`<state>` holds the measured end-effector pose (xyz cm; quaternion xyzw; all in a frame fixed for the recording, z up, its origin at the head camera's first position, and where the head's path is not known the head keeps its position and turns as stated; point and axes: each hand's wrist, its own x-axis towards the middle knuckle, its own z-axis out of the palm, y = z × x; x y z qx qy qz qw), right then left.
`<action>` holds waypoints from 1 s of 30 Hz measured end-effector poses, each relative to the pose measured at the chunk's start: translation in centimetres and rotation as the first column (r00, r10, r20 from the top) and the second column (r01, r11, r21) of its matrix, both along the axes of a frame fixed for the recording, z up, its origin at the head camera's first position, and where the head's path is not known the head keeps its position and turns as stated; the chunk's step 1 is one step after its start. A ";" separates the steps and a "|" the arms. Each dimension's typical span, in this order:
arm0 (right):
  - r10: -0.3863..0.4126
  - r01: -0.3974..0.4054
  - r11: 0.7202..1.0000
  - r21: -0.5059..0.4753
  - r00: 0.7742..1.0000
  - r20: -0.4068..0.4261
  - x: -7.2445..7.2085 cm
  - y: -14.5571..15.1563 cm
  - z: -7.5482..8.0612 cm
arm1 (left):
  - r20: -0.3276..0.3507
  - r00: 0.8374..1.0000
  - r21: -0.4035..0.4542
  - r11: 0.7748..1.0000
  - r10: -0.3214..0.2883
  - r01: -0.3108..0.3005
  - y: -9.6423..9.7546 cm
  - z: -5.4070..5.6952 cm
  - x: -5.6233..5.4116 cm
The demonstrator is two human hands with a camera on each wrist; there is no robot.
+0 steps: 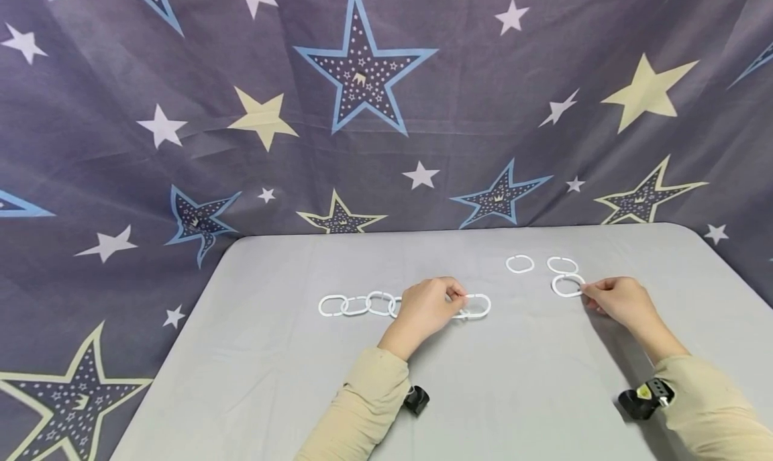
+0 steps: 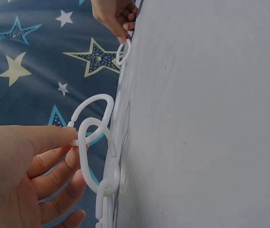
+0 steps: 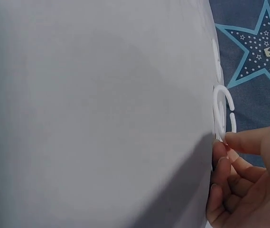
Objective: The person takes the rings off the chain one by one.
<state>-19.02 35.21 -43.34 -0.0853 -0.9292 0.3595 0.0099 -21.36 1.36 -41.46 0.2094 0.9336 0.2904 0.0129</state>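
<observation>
A chain of white oval plastic links (image 1: 379, 293) lies left to right on the table, its middle hidden behind my left hand (image 1: 425, 306). Between thumb and forefinger, that hand pinches the chain's right end link (image 2: 110, 109), which has a small gap in its side and passes through the neighbouring link (image 2: 83, 161). My right hand (image 1: 622, 303) pinches a separate white link (image 1: 553, 285) by its right side. In the right wrist view, this link (image 3: 217, 104) is tilted up and shows a gap. The two hands are apart.
Two more loose white links, one (image 1: 519, 256) on the left and one (image 1: 563, 258) beside the right hand's link, lie toward the back of the grey-covered table (image 1: 253, 380). Behind the table hangs a dark star-patterned cloth (image 1: 211, 78). Small black devices (image 1: 417, 400) sit at both wrists.
</observation>
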 end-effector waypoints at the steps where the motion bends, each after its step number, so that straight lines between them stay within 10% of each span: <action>1: -0.002 0.002 1.000 0.009 1.000 -0.002 0.0 -0.1 0.0 | 0.001 1.000 0.002 1.000 0.000 0.000 0.0 0.0 0.0; 14: 0.012 -0.012 1.000 -0.002 1.000 0.021 0.3 0.2 0.3 | -0.008 1.000 0.006 1.000 0.004 -0.004 -0.1 -0.2 -0.2; 30: 0.025 -0.029 0.999 -0.025 0.989 -0.149 2.3 -2.8 1.4 | -0.005 1.000 0.017 1.000 0.010 -0.010 -0.2 0.0 -0.3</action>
